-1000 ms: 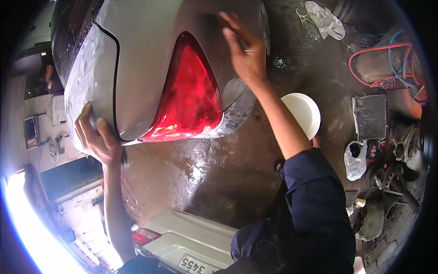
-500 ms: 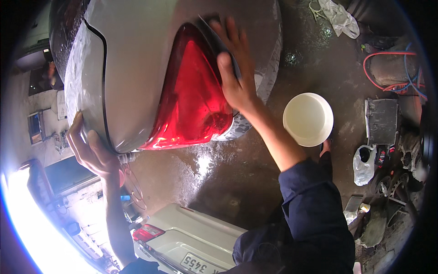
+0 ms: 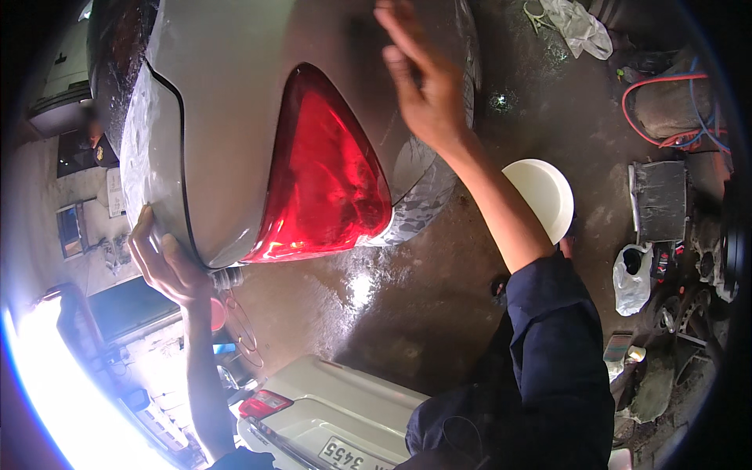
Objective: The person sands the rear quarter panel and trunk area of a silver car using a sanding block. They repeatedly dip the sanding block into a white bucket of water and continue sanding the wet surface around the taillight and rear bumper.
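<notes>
My right hand (image 3: pixel 432 94) lies along the grey car body panel (image 3: pixel 227 102), right of the red tail light (image 3: pixel 325 172). Its fingers stretch out toward the top; whether anything sits under the palm is hidden. A dark patch or shadow falls on the panel beside the fingers. My left hand (image 3: pixel 168 262) rests with fingers extended against the panel's lower left edge, where whitish wet smears show. Below the tail light's right corner, a patchy grey and white bumper section (image 3: pixel 423 200) curves away.
A white bucket (image 3: pixel 558 200) is partly behind my right forearm. A silver car (image 3: pixel 337 407) stands below. Along the right lie a black box-like panel (image 3: pixel 659 202), a plastic bag (image 3: pixel 631 286) and red and blue hoses (image 3: pixel 658 86). The brown floor (image 3: pixel 423 313) looks wet.
My right hand has moved up and right, off the tail light's edge. A dark, thin-edged thing earlier seen beneath it no longer shows. My left hand stays on the panel edge; the view has shifted slightly.
</notes>
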